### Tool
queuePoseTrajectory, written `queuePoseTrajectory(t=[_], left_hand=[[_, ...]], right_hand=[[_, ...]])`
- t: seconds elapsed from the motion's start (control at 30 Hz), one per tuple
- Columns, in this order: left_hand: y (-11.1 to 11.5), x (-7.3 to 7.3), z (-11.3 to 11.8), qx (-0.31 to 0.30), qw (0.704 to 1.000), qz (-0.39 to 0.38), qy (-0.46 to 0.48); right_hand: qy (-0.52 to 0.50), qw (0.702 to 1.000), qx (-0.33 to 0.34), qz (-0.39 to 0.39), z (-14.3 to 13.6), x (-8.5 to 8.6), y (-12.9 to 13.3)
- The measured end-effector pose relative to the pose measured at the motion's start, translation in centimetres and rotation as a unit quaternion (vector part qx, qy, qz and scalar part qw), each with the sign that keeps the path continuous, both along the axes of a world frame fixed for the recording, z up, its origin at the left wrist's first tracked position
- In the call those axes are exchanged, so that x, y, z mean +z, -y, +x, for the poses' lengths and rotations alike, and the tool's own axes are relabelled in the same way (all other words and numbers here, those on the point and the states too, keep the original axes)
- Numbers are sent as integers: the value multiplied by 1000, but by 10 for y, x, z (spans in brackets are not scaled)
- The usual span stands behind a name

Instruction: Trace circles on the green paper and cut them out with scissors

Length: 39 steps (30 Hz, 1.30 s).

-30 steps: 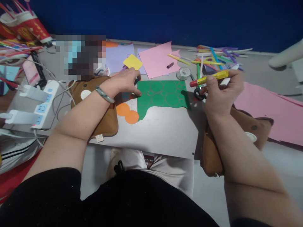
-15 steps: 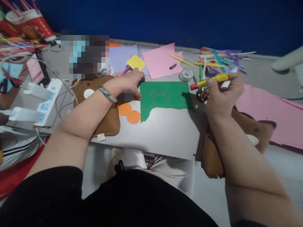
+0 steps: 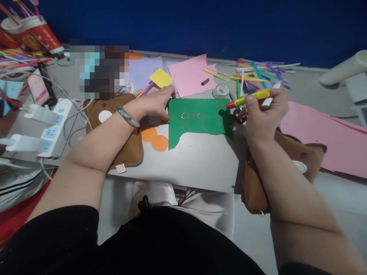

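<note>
holds a yellow marker in the right hand with a closed grip, red end pointing left by the right edge of a green paper. spreads thumb and fingers of the left hand at the paper's left edge; cannot tell whether pressing down. flat mid-desk, circles drawn over it, two orange discs near its left edge.

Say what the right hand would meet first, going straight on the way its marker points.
Probably the green paper with drawn circles, ahead of the yellow marker; height is unclear, so the right hand might pass above it, towards the left hand.
</note>
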<state>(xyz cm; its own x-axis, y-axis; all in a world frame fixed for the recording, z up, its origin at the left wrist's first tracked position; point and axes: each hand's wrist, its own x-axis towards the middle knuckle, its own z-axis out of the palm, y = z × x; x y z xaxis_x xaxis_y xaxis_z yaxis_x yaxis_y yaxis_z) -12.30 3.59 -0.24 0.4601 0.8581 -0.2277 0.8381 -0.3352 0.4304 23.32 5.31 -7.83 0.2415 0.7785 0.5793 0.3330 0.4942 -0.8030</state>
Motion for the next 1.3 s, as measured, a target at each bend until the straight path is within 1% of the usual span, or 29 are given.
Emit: queuePoseTrajectory(t=[0.17, 0.3, 0.5, 0.67, 0.73, 0.83, 0.93, 1.17, 1.3], left_hand=[[5, 8, 5, 20, 999, -15, -24], [6, 10, 7, 15, 999, -14, -35], [5, 9, 6, 12, 999, -24, -22], [8, 12, 8, 27, 999, -23, -29], [8, 12, 9, 26, 999, -20, -26], [7, 8, 9, 17, 1000, -11, -8], [5, 4, 8, 13, 1000, -5, 4], [5, 2, 10, 12, 1000, 6, 6], [3, -3, 9, 3, 1000, 10, 28]], right_hand=[[-5, 1000, 7, 19, -1, 1, 1], [-12, 1000, 4, 24, -2, 3, 2], [-1, 1000, 2, -13, -1, 4, 3], [1, 999, -15, -38, -1, 5, 5], [7, 999, -10, -36, 0, 5, 5], [6, 1000, 10, -14, 0, 4, 4], [-3, 1000, 10, 0, -2, 3, 4], [-3, 1000, 8, -17, -3, 5, 6], [-3, 1000, 21, -8, 0, 0, 2]])
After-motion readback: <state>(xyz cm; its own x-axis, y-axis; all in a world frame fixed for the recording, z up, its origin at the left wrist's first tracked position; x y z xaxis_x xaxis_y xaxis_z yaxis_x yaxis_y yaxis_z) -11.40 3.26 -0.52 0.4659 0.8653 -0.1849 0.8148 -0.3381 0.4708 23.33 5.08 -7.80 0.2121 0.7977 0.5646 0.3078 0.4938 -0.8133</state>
